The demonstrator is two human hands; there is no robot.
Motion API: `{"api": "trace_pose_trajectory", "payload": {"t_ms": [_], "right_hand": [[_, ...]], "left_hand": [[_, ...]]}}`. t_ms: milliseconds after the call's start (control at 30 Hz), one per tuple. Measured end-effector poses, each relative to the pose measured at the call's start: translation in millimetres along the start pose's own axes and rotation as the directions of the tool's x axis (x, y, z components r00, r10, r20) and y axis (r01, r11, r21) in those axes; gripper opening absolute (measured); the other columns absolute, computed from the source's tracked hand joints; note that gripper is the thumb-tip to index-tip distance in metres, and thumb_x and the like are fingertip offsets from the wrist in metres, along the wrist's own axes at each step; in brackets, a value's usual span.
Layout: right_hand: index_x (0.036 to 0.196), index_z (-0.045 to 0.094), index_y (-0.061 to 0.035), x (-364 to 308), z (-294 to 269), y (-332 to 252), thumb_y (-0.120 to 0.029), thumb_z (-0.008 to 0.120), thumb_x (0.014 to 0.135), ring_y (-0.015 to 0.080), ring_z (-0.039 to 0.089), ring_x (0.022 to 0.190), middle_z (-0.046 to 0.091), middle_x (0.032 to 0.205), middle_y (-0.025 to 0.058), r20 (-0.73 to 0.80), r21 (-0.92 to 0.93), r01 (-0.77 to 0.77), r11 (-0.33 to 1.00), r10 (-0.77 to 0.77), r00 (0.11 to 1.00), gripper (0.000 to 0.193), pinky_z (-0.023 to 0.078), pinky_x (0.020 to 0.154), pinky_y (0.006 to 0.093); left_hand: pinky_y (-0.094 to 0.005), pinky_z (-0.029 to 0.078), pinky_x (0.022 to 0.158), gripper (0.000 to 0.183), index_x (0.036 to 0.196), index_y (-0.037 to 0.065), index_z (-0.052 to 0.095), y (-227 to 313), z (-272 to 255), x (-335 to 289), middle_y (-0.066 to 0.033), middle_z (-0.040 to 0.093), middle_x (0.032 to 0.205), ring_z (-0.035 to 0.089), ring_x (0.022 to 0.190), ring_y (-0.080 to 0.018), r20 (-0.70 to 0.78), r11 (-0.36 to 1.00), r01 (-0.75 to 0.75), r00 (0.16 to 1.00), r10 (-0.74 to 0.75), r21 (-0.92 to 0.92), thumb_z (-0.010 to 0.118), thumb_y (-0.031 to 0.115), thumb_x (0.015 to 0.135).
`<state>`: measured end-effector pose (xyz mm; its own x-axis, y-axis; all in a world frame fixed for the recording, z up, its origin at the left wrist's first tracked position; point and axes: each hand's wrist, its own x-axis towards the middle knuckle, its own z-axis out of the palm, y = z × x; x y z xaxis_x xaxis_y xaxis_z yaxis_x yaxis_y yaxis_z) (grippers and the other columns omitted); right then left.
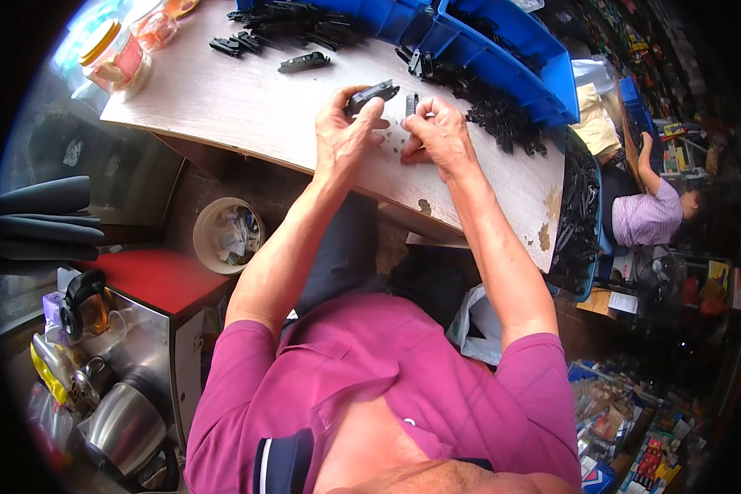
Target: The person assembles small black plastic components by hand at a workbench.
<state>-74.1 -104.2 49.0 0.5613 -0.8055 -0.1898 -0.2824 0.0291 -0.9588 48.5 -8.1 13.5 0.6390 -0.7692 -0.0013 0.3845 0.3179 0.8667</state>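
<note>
My left hand (pixel 343 136) is closed round a black plastic part (pixel 372 96), long and blocky, held tilted above the white table (pixel 247 107). Just to the right, my right hand (pixel 441 136) pinches a small dark strip-shaped part (pixel 412 104) that points away from me. The two parts are close together but apart. A similar black part (pixel 305 62) lies alone on the table beyond my left hand. Piles of slim black parts (pixel 506 119) spread along the table to the right, and another pile (pixel 300 25) lies at the far side. What exactly these parts are, I cannot make out.
Blue bins (pixel 510 62) stand along the far side. A lidded jar (pixel 111 58) sits at the far left corner. Below the table's left edge is a waste bucket (pixel 229 236), near a red-topped cabinet (pixel 152 276). Another person (pixel 646 218) works at the right, beyond a crate of black parts (pixel 580 206).
</note>
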Motion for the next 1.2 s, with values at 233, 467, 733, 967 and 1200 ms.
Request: {"api": "trace_pose_trajectory", "payload": {"t_ms": [233,467,733,967,1200], "right_hand": [[0.075,0.051,-0.006,-23.9,-11.0,8.9,-0.002,0.061,0.078,0.011,0.056,0.049,0.057,0.06,0.0032,0.181,-0.055,0.078,0.995,-0.067,0.981,0.011,0.049,0.045,0.0261],[0.097,0.057,0.0014,-44.6,-8.1,21.9,-0.01,0.069,0.08,0.0125,0.053,0.044,0.057,0.061,0.0062,-0.035,0.215,0.057,0.975,-0.051,0.998,0.024,0.046,0.041,0.0266],[0.104,0.06,0.0037,-62.6,-2.4,34.7,-0.031,0.072,0.086,0.0145,0.051,0.037,0.049,0.047,0.0033,-0.132,0.358,0.079,0.931,-0.033,0.991,0.041,0.038,0.036,0.0276],[0.088,0.055,0.0009,-68.7,-13.0,33.3,-0.031,0.069,0.088,0.0159,0.052,0.037,0.047,0.045,0.0029,-0.231,0.425,0.157,0.891,-0.061,0.971,0.035,0.045,0.039,0.0289],[0.085,0.056,-0.0003,-68.6,-37.5,25.3,-0.032,0.071,0.085,0.0136,0.049,0.036,0.047,0.045,0.0023,-0.165,0.383,0.208,0.9,-0.154,0.974,0.035,0.049,0.039,0.0288]], "left_hand": [[-0.0239,0.047,0.051,0.028,0.107,-0.002,0.062,-20.3,19.6,9.3,-0.0058,0.063,0.075,0.058,0.064,-0.0086,0.203,0.949,-0.169,0.972,0.116,0.266,0.068,0.01,0.082],[-0.0257,0.058,0.061,0.031,0.111,-0.004,0.057,-20.0,26.4,-16.6,-0.0108,0.063,0.092,0.064,0.072,-0.0136,0.085,0.995,0.081,0.993,-0.077,-0.053,0.067,0.004,0.084],[-0.0269,0.06,0.064,0.029,0.112,-0.004,0.055,-25.2,35.8,-30.3,-0.0103,0.063,0.092,0.065,0.075,-0.0141,0.037,0.983,0.062,0.998,-0.056,-0.175,0.066,0.003,0.086],[-0.0249,0.058,0.06,0.029,0.112,-0.003,0.055,-20.6,29.8,-33.2,-0.0096,0.063,0.085,0.064,0.065,-0.0138,0.122,0.985,0.106,0.989,-0.09,-0.134,0.064,0.001,0.085],[-0.0233,0.049,0.052,0.026,0.106,0.001,0.06,-9.1,32.1,-37.2,-0.0035,0.06,0.07,0.057,0.055,-0.0092,0.263,0.944,0.201,0.926,-0.271,0.264,0.065,0.005,0.081]]}}
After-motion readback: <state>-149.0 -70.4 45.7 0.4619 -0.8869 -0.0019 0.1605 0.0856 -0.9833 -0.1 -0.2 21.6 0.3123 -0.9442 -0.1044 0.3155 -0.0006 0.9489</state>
